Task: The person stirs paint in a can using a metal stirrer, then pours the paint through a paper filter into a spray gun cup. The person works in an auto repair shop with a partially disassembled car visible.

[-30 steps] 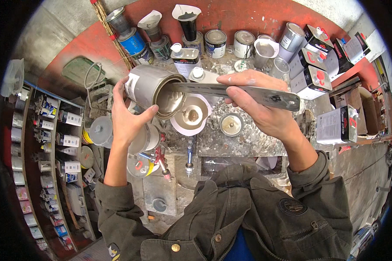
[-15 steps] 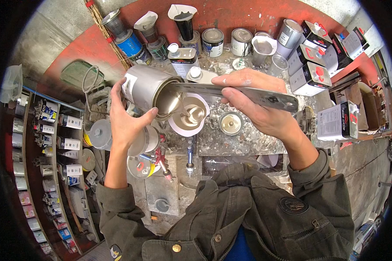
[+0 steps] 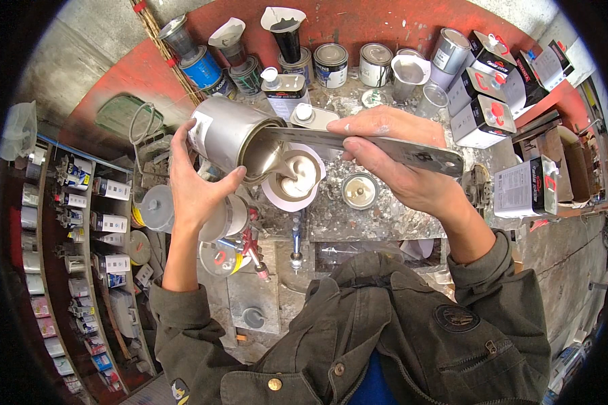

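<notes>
My left hand (image 3: 199,179) grips a metal paint can (image 3: 233,135), tilted with its mouth to the right. Silvery-beige paint (image 3: 297,177) runs from it into a round container with a pale, flaring rim (image 3: 274,192) below. Between the fingers and thumb of my right hand (image 3: 409,158) is a long flat metal mixing stick (image 3: 422,154). Its far end rests at the can's mouth, where the tip is partly hidden. A round lid or shallow can with pale paint residue (image 3: 360,192) lies on the bench to the right of the container.
Paint cans (image 3: 331,66) and cups with paper strainers (image 3: 285,30) line the back. Rectangular solvent cans (image 3: 483,123) stand at the right. A red spray gun (image 3: 253,251) hangs by the bench's front edge. Shelves of small packages (image 3: 111,223) fill the left. The bench top (image 3: 392,219) is paint-spattered.
Paint keeps flowing from the tilted can, and the pool in the container looks brighter and broader. Both hands, the can and the mixing stick hold nearly the same positions.
</notes>
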The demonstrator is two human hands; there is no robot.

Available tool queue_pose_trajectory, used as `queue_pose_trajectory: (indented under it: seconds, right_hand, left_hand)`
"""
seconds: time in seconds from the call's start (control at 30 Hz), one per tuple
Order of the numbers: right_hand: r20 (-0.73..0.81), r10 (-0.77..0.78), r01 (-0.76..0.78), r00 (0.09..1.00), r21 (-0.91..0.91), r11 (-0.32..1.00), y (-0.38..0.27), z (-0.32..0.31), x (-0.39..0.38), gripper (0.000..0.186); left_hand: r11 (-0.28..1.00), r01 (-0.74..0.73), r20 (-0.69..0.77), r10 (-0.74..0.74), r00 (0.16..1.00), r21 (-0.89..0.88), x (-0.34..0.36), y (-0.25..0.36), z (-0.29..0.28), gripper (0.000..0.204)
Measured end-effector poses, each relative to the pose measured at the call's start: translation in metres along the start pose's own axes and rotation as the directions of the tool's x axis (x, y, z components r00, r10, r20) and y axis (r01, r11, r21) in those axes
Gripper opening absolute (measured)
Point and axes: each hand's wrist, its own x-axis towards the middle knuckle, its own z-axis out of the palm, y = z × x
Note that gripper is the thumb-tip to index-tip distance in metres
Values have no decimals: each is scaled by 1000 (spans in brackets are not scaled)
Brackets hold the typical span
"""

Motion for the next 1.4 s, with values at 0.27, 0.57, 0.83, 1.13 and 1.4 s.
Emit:
queue_pose_trajectory:
  seconds: [0.27,0.57,0.83,1.13,1.4]
  right_hand:
    - [9,-25,25,1000,-26,999,0,-2,1,21]
    - [-6,-62,62,998,-40,997,1,-1,1,18]
    - [-3,-86,86,996,-56,995,2,-3,-2,18]
    - [-3,-87,87,996,-55,995,2,-5,-4,18]
    - [13,328,-318,945,285,904,16,2,6,25]
  left_hand:
    - [999,-18,9,18,1000,29,1,2,-1,105]
    - [999,-28,4,27,1000,24,2,6,-2,104]
    - [998,-31,3,31,1000,55,1,10,-3,103]
    - [997,-43,-5,44,999,65,0,11,-3,103]
    - [858,300,103,-283,953,-417,5,4,-2,96]
